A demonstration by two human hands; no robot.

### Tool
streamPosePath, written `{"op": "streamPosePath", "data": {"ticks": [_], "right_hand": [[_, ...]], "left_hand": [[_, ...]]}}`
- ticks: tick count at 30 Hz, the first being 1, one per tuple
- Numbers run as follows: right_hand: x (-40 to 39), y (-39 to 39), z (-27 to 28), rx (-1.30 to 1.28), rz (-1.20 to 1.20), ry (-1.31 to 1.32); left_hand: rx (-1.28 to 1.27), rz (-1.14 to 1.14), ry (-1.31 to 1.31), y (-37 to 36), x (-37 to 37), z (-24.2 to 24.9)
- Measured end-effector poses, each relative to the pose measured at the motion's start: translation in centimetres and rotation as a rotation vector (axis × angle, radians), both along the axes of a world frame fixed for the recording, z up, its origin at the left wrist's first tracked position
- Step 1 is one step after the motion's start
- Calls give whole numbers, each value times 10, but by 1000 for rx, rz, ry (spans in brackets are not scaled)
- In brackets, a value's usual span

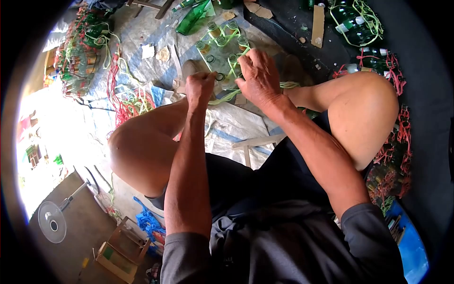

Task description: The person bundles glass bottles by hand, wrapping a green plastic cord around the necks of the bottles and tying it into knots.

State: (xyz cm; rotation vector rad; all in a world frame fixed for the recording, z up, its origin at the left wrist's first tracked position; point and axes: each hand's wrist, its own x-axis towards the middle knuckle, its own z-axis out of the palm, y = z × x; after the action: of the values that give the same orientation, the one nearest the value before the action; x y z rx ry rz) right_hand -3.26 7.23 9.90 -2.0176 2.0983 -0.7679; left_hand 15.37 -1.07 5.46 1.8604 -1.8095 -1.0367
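Note:
A group of several upright glass bottles (213,30) stands on the ground sheet in front of me, with light green twine (231,67) running around and between their necks. My left hand (199,88) is closed at the near left side of the group, pinching a strand of the twine beside a bottle mouth (219,76). At the near right side, my right hand (257,78) curls its fingers around the twine; its grip is partly hidden. Loose twine (226,98) trails below and between both hands.
Bundles of tied bottles stand at the left (78,66) and right (357,26). A green bottle (190,20) lies beyond the group. Red twine (126,106) is heaped left, near my knee. A fan (53,222) and a blue container (412,244) are nearer my body.

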Motion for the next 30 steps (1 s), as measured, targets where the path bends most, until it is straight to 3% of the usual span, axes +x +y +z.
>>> {"op": "streamPosePath", "data": {"ticks": [5, 11, 24, 30], "right_hand": [[0, 13, -16, 282, -57, -194], [1, 8, -28, 213, -13, -212], [-26, 1, -26, 214, 39, -69], [-51, -6, -24, 231, 41, -86]], "left_hand": [[31, 60, 100, 5, 0, 1], [111, 125, 305, 1, 7, -29], [132, 323, 452, 46, -22, -20], [45, 521, 741, 86, -64, -13]]}}
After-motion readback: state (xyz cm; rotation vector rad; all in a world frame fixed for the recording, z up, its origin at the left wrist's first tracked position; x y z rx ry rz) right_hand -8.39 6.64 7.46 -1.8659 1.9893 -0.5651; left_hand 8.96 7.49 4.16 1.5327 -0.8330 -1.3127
